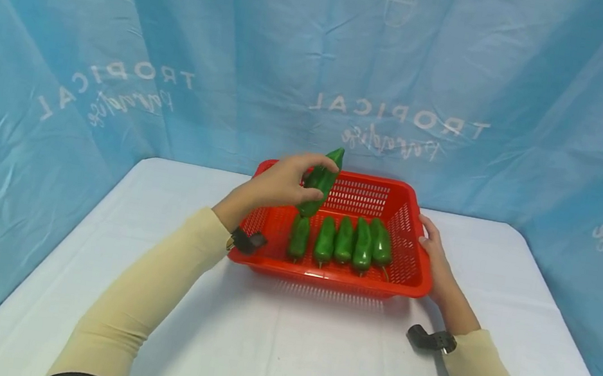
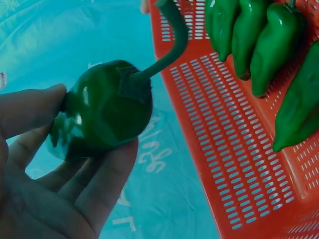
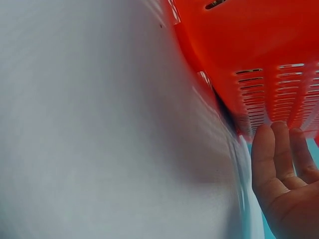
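Note:
In the head view my left hand (image 1: 287,181) grips a green pepper (image 1: 321,184) above the left half of a red plastic basket (image 1: 389,285). The left wrist view shows that pepper (image 2: 107,112) with its curved stem toward the camera, thumb on one side and fingers round the other. Several more green peppers (image 1: 362,249) lie side by side on the basket floor. My right hand (image 1: 434,253) is at the basket's right side. Seen from the right wrist, the straight fingers (image 3: 281,154) of this hand touch the perforated outer wall (image 3: 279,94).
A white cloth (image 1: 311,358) covers the table under the basket. Blue printed sheeting (image 1: 298,51) hangs behind the table and along both sides. Each wrist carries a black strap-on device (image 1: 431,339).

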Action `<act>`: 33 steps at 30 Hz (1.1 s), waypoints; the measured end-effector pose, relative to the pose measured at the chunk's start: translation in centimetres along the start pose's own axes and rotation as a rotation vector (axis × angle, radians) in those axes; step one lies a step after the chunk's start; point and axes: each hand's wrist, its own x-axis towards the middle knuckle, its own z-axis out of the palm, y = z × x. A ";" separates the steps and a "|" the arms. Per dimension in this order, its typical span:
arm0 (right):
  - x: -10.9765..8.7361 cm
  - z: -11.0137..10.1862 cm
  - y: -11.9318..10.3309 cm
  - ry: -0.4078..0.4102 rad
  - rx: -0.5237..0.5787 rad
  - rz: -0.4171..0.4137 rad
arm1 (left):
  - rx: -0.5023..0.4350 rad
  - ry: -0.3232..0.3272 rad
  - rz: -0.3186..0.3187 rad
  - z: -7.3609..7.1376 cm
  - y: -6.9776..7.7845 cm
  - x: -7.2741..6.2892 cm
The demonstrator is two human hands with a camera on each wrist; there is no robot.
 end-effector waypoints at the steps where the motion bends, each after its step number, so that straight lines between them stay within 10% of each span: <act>1: 0.0 0.0 0.0 0.000 -0.005 0.001 | 0.001 -0.010 -0.011 0.1 0.0 0.2; 33: 0.0 0.1 -0.2 0.014 0.000 0.028 | -0.130 -0.103 -0.238 3.1 -2.1 4.5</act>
